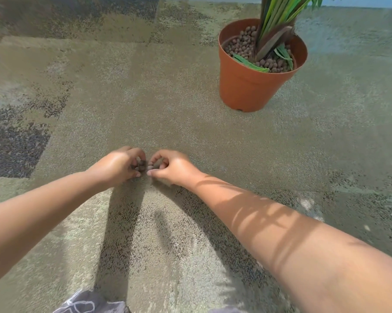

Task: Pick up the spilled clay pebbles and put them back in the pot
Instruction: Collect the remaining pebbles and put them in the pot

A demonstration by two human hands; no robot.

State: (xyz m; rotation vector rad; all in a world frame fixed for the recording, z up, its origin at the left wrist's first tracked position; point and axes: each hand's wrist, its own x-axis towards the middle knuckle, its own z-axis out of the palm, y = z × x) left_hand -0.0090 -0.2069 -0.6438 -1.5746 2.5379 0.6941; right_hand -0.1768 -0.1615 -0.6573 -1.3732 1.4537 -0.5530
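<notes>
Both hands rest low on the carpet in the middle of the view, fingertips almost touching. My left hand (118, 164) is curled around several brown clay pebbles (141, 166). My right hand (172, 168) is also curled, with a few pebbles under its fingers. The terracotta-coloured plastic pot (247, 86) stands upright at the upper right, well beyond the hands. It holds a green plant (278, 23) and is filled with the same brown pebbles (240, 45). No loose pebbles show on the carpet outside the hands.
The floor is a mottled beige, grey and dark carpet (145, 86). A pale wall edge (359, 2) runs along the top right. Patterned grey fabric (88, 303) of my clothing shows at the bottom edge.
</notes>
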